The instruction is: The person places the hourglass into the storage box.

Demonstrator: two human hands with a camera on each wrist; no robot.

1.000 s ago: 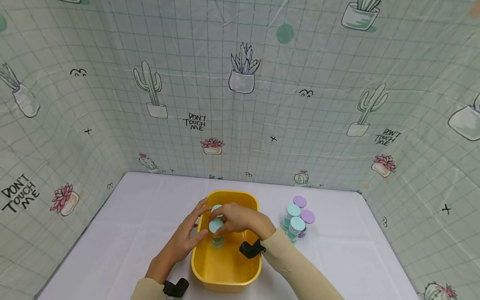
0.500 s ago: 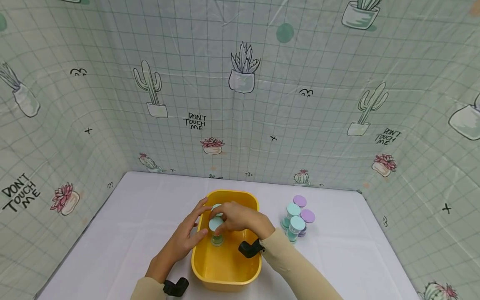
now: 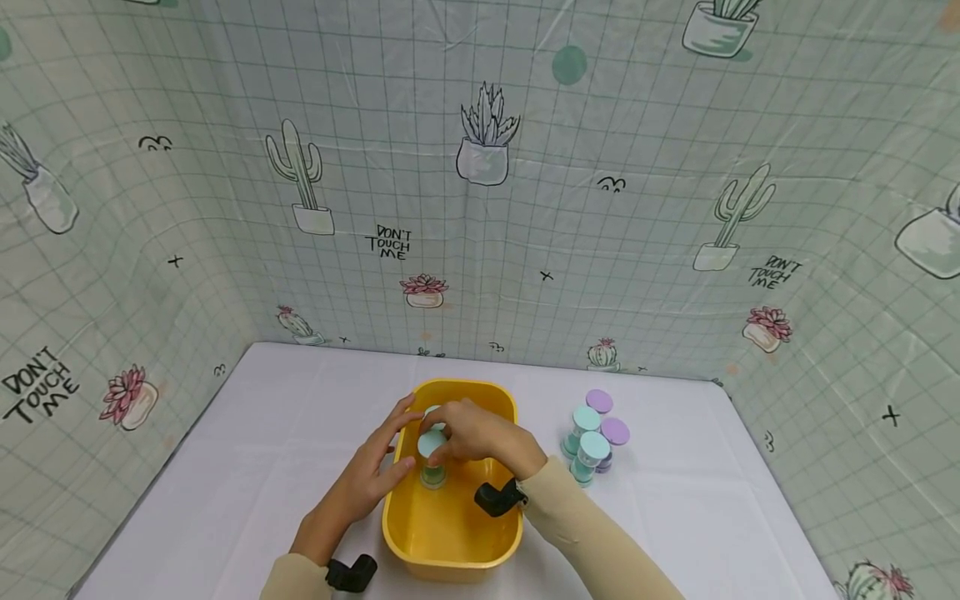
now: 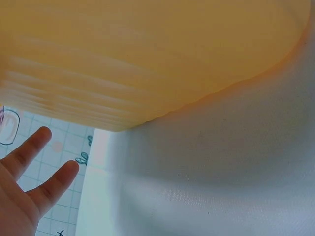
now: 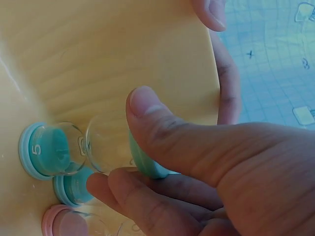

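Observation:
My right hand (image 3: 468, 429) reaches into the yellow bin (image 3: 453, 543) and pinches the upper teal cap of a small sand timer (image 3: 431, 444) between thumb and fingers. The timer stands upright, its lower teal cap (image 5: 47, 150) marked 5 against the bin floor. Beside it in the right wrist view are another teal-capped timer (image 5: 74, 187) and a pink-capped one (image 5: 64, 223), both partly hidden by my fingers. My left hand (image 3: 363, 471) rests at the bin's left rim with fingers spread, the thumb over the edge and other fingers outside the wall.
Right of the bin, a cluster of teal-capped timers (image 3: 593, 450) and purple-capped timers (image 3: 616, 432) stands on the white table (image 3: 675, 500). A patterned cloth (image 3: 375, 167) rises behind the table and along both sides.

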